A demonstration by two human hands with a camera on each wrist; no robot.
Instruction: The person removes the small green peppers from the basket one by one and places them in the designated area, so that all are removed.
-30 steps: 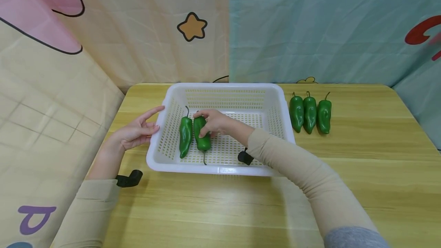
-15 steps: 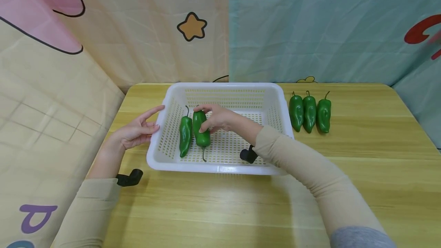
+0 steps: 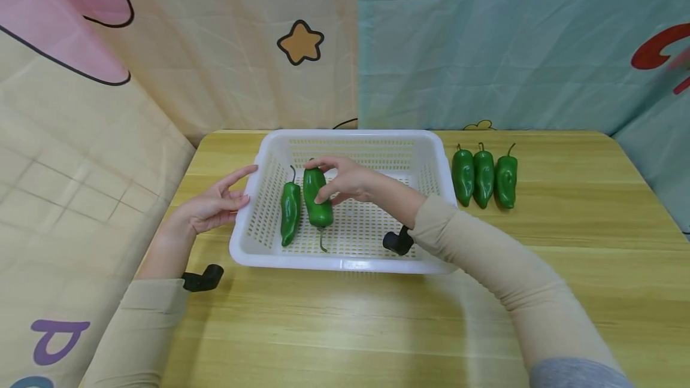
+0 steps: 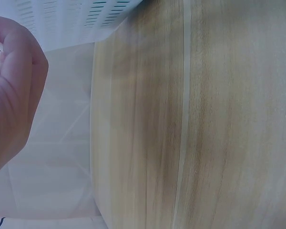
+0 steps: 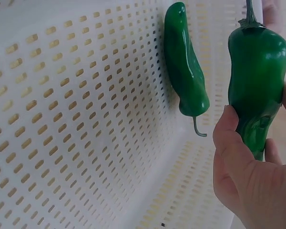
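A white perforated basket (image 3: pixel 345 264) stands on the table. Inside, toward its left side, lies one glossy green pepper (image 3: pixel 290 214). Beside that one, my right hand (image 3: pixel 347 181) pinches a second green pepper (image 3: pixel 318 196), thumb on one side and fingers on the other. Its stem points toward the basket's near side, and in the right wrist view the held pepper (image 5: pixel 257 71) looks raised off the basket floor. My left hand (image 3: pixel 215 205) touches the left rim of the basket from outside, index finger stretched along it. In the left wrist view some of its fingertips are cut off.
Three more green peppers (image 3: pixel 484 178) lie side by side on the wooden table (image 3: pixel 334 328), right of the basket. A printed cloth (image 3: pixel 463 47) hangs behind the table, and another covers the left side. A black wrist camera (image 3: pixel 398 241) sticks out over the basket.
The pepper in my right hand has risen a little and shifted slightly away from me and to the right. My left hand has stayed at the basket's rim.
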